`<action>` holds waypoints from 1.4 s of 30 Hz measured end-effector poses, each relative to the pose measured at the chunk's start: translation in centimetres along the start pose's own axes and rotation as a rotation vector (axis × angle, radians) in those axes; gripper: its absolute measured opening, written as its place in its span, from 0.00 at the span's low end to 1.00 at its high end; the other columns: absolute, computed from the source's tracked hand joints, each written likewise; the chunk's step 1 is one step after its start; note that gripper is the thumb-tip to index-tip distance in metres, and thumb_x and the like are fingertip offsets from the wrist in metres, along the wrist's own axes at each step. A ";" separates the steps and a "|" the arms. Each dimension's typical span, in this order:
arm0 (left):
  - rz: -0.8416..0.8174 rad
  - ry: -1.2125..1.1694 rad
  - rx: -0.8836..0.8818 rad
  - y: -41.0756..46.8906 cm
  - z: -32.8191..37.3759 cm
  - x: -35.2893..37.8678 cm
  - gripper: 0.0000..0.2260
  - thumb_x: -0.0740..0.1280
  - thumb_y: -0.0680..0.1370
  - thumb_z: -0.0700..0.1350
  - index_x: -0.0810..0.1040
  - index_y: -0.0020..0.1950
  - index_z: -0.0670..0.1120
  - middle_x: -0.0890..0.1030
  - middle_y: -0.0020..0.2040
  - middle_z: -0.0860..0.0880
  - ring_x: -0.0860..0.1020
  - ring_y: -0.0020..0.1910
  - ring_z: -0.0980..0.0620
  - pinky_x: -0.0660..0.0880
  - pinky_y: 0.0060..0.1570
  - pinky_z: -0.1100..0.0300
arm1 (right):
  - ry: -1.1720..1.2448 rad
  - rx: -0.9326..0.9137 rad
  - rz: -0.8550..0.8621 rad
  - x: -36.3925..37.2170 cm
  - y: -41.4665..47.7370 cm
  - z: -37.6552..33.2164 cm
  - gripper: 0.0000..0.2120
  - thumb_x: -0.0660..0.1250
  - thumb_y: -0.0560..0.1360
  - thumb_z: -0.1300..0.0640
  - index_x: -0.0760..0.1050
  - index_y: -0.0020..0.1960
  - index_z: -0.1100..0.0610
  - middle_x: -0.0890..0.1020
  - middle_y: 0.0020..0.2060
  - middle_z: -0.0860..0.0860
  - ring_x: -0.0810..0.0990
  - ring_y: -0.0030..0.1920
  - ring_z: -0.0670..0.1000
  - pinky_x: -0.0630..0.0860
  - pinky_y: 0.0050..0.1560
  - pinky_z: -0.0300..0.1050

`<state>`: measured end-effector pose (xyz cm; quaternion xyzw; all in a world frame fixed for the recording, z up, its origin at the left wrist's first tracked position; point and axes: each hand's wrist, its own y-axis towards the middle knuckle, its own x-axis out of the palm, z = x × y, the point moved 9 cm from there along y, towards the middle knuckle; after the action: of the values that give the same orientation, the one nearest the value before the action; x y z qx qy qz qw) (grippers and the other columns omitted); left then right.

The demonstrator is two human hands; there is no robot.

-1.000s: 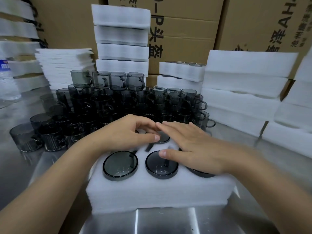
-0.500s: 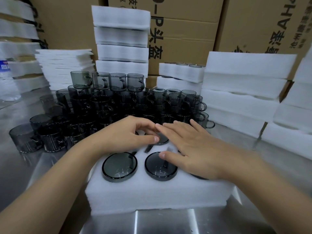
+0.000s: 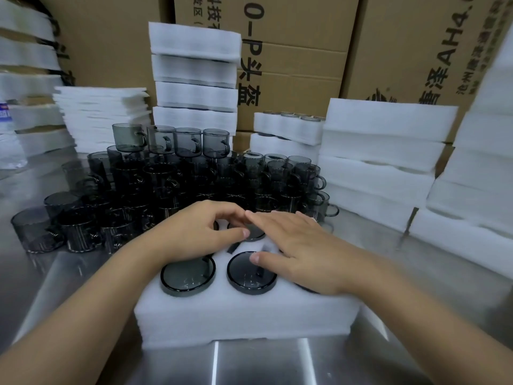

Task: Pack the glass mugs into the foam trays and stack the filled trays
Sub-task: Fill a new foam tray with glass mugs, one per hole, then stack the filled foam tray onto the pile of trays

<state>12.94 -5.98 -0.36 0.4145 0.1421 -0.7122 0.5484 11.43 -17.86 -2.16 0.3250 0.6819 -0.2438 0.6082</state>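
A white foam tray (image 3: 244,315) lies on the steel table in front of me, with smoky grey glass mugs set upside down in its holes. The front-left mug (image 3: 188,275) and the front-middle mug (image 3: 249,276) show their round bases. My left hand (image 3: 191,232) arches over the tray's back left, its thumb tip touching the back-middle mug (image 3: 254,235). My right hand (image 3: 302,251) lies flat over the tray's right side with its fingers straight and its thumb on the front-middle mug. It hides the mugs under it.
Several loose mugs (image 3: 177,176) are stacked behind the tray. Behind those stand a tall stack of filled trays (image 3: 194,87), a shorter filled stack (image 3: 286,129), foam sheets (image 3: 102,112), and foam trays (image 3: 383,151) at the right. Cardboard boxes (image 3: 305,51) line the back.
Both hands stay on the tray's mugs in nearly the same place. The right hand's fingers have crept slightly toward the left hand.
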 end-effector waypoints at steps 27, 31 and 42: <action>0.198 0.709 0.154 -7.6 13.0 -9.9 0.21 0.62 0.70 0.58 0.58 0.58 0.72 0.70 0.44 0.75 0.70 0.35 0.65 0.60 0.34 0.72 | -0.357 -0.248 0.684 -15.1 -12.2 -3.1 0.20 0.66 0.73 0.50 0.75 0.64 0.52 0.77 0.43 0.45 0.77 0.44 0.52 0.68 0.45 0.49; 0.324 0.658 0.210 1.6 14.5 -15.1 0.20 0.66 0.75 0.52 0.63 0.62 0.70 0.72 0.51 0.67 0.71 0.44 0.58 0.71 0.43 0.57 | -0.484 -0.096 0.762 -22.8 -8.7 -0.7 0.21 0.73 0.71 0.58 0.77 0.63 0.57 0.82 0.47 0.55 0.79 0.49 0.62 0.72 0.47 0.61; 0.443 0.957 0.213 27.2 13.1 -17.9 0.23 0.62 0.79 0.40 0.61 0.70 0.54 0.77 0.48 0.46 0.71 0.40 0.47 0.61 0.29 0.57 | -0.686 0.327 0.617 -34.0 5.7 14.9 0.22 0.69 0.74 0.49 0.70 0.67 0.46 0.80 0.58 0.53 0.77 0.56 0.55 0.62 0.58 0.51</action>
<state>32.70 -12.40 27.94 0.7664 0.2121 -0.3212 0.5143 27.32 -29.82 29.67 0.5041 0.2669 -0.2489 0.7827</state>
